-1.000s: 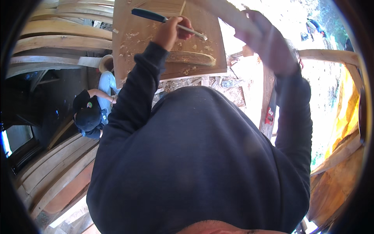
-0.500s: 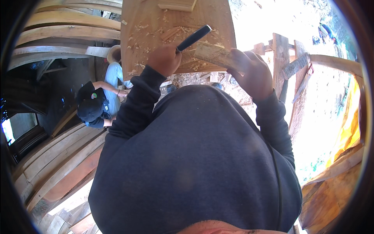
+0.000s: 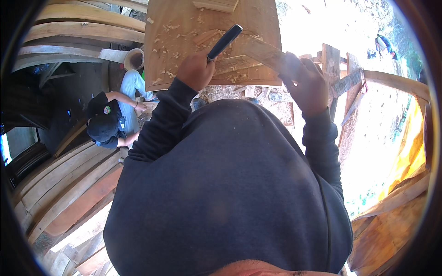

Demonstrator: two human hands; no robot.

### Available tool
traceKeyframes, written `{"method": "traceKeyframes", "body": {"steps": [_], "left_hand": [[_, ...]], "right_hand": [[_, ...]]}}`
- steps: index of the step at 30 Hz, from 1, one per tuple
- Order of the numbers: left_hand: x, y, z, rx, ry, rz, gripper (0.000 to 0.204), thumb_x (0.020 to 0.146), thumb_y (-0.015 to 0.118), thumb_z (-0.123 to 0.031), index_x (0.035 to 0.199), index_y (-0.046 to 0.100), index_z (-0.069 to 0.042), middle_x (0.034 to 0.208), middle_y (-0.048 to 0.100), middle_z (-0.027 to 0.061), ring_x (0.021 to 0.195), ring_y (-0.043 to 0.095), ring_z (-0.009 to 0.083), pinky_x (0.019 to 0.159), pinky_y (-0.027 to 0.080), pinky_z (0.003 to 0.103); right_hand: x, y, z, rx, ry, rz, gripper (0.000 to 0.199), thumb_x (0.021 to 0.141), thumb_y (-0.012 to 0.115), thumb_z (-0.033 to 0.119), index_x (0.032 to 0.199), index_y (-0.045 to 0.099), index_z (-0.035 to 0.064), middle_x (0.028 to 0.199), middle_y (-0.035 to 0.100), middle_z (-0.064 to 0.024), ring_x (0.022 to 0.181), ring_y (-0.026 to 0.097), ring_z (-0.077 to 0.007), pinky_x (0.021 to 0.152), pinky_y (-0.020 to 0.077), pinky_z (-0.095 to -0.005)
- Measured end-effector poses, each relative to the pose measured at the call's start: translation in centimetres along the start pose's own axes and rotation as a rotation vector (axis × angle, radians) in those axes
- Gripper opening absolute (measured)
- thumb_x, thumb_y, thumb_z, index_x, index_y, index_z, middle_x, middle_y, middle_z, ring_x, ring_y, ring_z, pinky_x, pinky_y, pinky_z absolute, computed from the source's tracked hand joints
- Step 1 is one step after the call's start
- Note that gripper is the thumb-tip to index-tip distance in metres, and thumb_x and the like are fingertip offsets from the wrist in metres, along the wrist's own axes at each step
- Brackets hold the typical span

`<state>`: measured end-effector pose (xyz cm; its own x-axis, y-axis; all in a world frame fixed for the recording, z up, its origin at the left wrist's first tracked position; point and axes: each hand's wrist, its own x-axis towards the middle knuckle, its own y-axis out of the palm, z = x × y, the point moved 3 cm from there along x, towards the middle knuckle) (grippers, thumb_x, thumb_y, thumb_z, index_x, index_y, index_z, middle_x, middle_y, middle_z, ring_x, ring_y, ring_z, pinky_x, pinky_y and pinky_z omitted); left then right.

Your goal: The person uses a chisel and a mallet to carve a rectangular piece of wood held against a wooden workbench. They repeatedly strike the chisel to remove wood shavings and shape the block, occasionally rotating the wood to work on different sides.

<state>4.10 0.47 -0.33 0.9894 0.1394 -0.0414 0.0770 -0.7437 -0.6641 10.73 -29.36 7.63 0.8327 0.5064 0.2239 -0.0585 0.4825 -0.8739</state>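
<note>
My left hand point(image 3: 195, 71) is closed around a dark, rod-shaped handle point(image 3: 224, 42) with a pale rim at its upper end. The handle slants up to the right above the wooden work surface point(image 3: 159, 55); whatever part lies below the fist is hidden. A flat, narrow piece of wood point(image 3: 266, 55) is gripped at its right end by my right hand point(image 3: 309, 83), at the right edge of the surface. Under its left end lies a pale wooden strip point(image 3: 232, 65). Curled shavings are scattered around both hands.
A wooden block point(image 3: 216, 5) and a small reddish offcut point(image 3: 207, 37) lie farther back. At left, a person point(image 3: 108, 122) in a dark cap sits beside long curved timbers point(image 3: 87, 32). A rough wooden post point(image 3: 330, 69) stands at right, and another person point(image 3: 384, 45) is far off.
My right hand has shifted right with the piece of wood, exposing more of the strip underneath. The dark handle in my left hand has tipped steeper and moved slightly left.
</note>
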Motion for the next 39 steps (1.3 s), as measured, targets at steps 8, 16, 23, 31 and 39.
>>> {"method": "traceKeyframes", "body": {"steps": [8, 16, 23, 31, 39], "left_hand": [[0.2, -0.6, -0.9, -0.066, -0.12, 0.084, 0.022, 0.098, 0.059, -0.018, 0.111, 0.073, -0.007, 0.085, 0.072, 0.0209, 0.083, 0.07, 0.0416, 0.074, 0.053, 0.048], [-0.7, -1.2, 0.3, -0.194, -0.079, 0.01, 0.029, 0.103, 0.063, -0.03, 0.107, 0.071, -0.002, 0.066, 0.056, 0.0068, 0.061, 0.055, 0.0157, 0.058, 0.041, 0.036], [-2.3, -1.7, 1.5, -0.537, -0.233, 0.13, 0.034, 0.104, 0.064, -0.037, 0.106, 0.062, -0.004, 0.074, 0.05, -0.0028, 0.065, 0.045, 0.0075, 0.059, 0.037, 0.028], [0.7, -2.9, -6.0, -1.205, -0.024, 0.189, 0.011, 0.101, 0.058, -0.017, 0.105, 0.056, -0.007, 0.078, 0.047, -0.0008, 0.075, 0.045, 0.0116, 0.073, 0.038, 0.03], [6.6, 1.7, -10.4, -1.379, 0.238, 0.277, 0.034, 0.102, 0.058, -0.025, 0.075, 0.041, -0.015, 0.071, 0.038, -0.0005, 0.072, 0.038, 0.0152, 0.076, 0.035, 0.033]], "right_hand": [[-0.5, 3.4, 1.7, -0.046, -0.193, 0.103, 0.056, 0.074, 0.088, 0.022, 0.127, 0.071, 0.0146, 0.097, 0.067, -0.0069, 0.09, 0.066, -0.0281, 0.081, 0.0544, -0.0404], [-0.5, 0.6, -2.6, 0.102, 0.05, 0.019, 0.049, 0.081, 0.084, 0.016, 0.128, 0.068, 0.0077, 0.104, 0.072, -0.0157, 0.095, 0.072, -0.0342, 0.081, 0.0575, -0.0423], [-1.5, 0.5, -4.3, 0.167, 0.296, 0.065, 0.061, 0.084, 0.086, 0.028, 0.136, 0.065, 0.0042, 0.122, 0.072, -0.0196, 0.11, 0.072, -0.0292, 0.093, 0.0559, -0.0383], [-1.3, -0.7, -6.0, 0.174, 0.434, 0.017, 0.062, 0.085, 0.085, 0.032, 0.136, 0.065, 0.0026, 0.122, 0.073, -0.0192, 0.113, 0.071, -0.0261, 0.095, 0.0549, -0.0379], [-2.3, -1.7, -7.7, 0.222, 0.443, -0.004, 0.063, 0.084, 0.086, 0.032, 0.136, 0.065, 0.002, 0.121, 0.074, -0.0173, 0.113, 0.071, -0.0237, 0.096, 0.0545, -0.0364]]}}
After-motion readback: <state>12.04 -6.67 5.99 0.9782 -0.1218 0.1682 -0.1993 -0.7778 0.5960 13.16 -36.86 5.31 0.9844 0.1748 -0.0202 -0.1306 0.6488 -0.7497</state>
